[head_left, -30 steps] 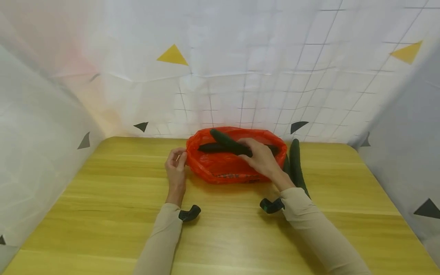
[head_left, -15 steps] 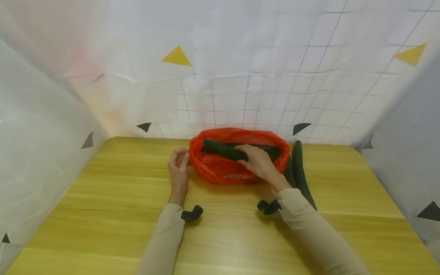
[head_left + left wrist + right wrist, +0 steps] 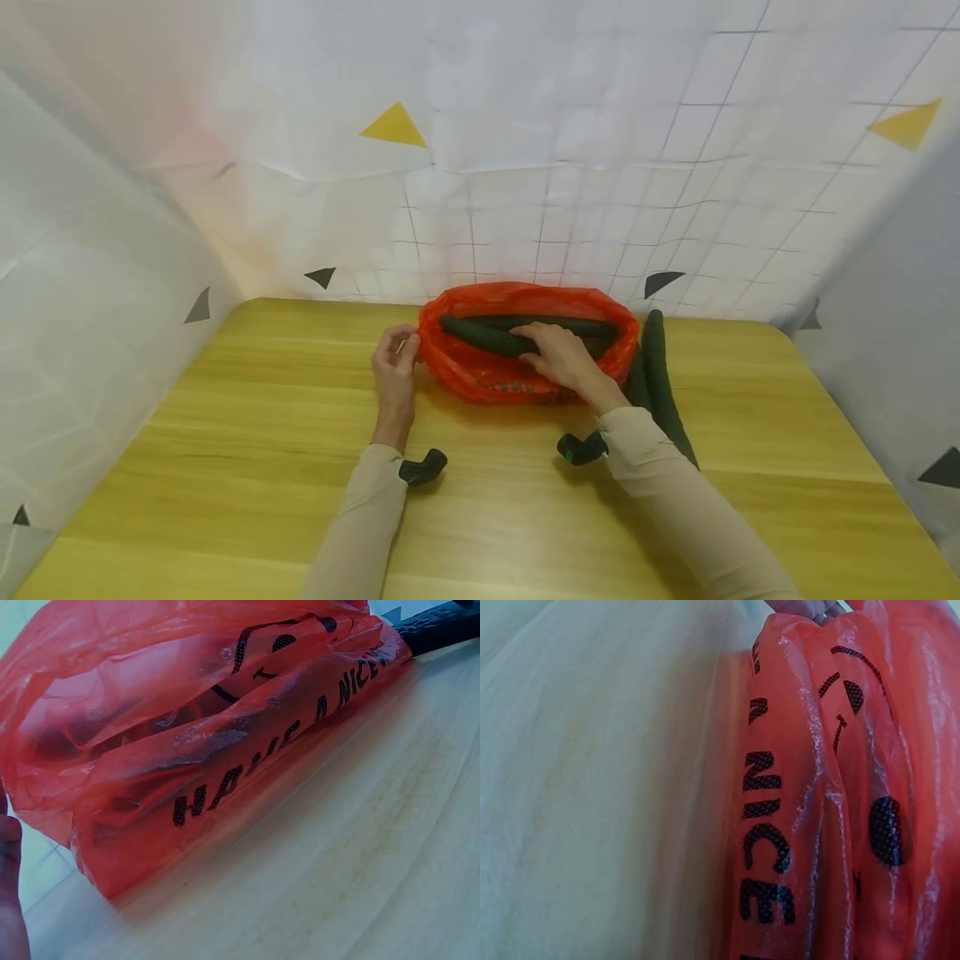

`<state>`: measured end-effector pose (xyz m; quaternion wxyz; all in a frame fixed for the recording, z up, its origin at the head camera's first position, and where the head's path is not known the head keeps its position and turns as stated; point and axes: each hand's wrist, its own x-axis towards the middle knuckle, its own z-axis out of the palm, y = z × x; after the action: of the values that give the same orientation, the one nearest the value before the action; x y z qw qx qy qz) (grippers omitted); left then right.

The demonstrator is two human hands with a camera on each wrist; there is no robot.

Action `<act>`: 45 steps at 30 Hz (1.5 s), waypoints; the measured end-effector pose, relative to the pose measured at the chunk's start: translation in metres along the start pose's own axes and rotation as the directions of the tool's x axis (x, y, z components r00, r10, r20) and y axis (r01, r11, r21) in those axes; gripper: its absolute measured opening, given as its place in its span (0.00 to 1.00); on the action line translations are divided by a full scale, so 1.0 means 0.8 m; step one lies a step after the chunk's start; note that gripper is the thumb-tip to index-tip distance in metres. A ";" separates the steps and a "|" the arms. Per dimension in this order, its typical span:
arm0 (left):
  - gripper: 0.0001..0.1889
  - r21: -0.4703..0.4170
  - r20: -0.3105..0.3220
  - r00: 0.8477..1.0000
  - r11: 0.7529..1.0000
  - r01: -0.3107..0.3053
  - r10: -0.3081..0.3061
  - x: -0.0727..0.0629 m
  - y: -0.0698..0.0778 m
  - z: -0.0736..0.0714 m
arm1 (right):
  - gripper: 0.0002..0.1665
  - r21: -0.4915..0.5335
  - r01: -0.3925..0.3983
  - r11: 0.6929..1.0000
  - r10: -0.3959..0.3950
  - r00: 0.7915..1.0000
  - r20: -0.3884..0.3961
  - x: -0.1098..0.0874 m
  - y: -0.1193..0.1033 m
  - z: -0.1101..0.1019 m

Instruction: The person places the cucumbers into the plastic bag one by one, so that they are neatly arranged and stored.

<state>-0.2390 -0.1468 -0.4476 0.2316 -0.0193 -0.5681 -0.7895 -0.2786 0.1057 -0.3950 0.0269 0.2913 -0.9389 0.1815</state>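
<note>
A red plastic bag (image 3: 461,375) lies on the table with its mouth spread wide. At its left rim, my left hand (image 3: 393,367) pinches the plastic between thumb and fingers. My right hand (image 3: 562,357) reaches in over the front rim and grips a dark green cucumber (image 3: 480,334) near its right end. Behind that one, another cucumber (image 3: 558,321) lies along the back of the bag. Black print shows on the bag's front (image 3: 240,757) in the left wrist view. From the right wrist, the bag wall (image 3: 802,750) hides most of the right hand.
Two more cucumbers lie on the table right of the bag: a long one (image 3: 660,379) and one (image 3: 637,383) partly hidden by the bag and right arm. A white sheet wall (image 3: 510,183) rises behind the wooden table (image 3: 225,433).
My right hand has lowered its cucumber into the bag, bringing its raised left end down in front of the one behind. The left hand keeps its place at the rim.
</note>
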 end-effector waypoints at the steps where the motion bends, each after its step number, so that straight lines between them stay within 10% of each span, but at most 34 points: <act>1: 0.16 -0.002 -0.002 1.000 1.000 -0.001 0.001 0.000 0.000 0.000 | 0.26 -0.001 0.001 1.000 -0.001 1.000 0.005 0.000 0.000 0.000; 20: 0.16 -0.070 -0.020 1.000 0.997 0.012 -0.013 0.002 0.000 -0.001 | 0.25 -0.026 0.102 0.994 -0.100 0.992 0.078 -0.005 0.006 0.000; 28: 0.08 -0.247 0.057 0.997 0.967 0.062 -0.050 0.003 -0.004 0.001 | 0.26 -0.109 0.069 0.992 -0.058 0.993 0.101 0.000 -0.002 0.000; 45: 0.18 -0.230 0.067 0.996 0.971 0.072 -0.058 0.002 -0.004 0.000 | 0.27 -0.110 0.009 0.994 0.000 0.996 0.084 0.014 0.000 0.007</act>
<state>-0.2416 -0.1463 -0.4495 0.1848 -0.0514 -0.4791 -0.8565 -0.2871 0.0977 -0.3981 0.0039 0.2990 -0.9471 0.1167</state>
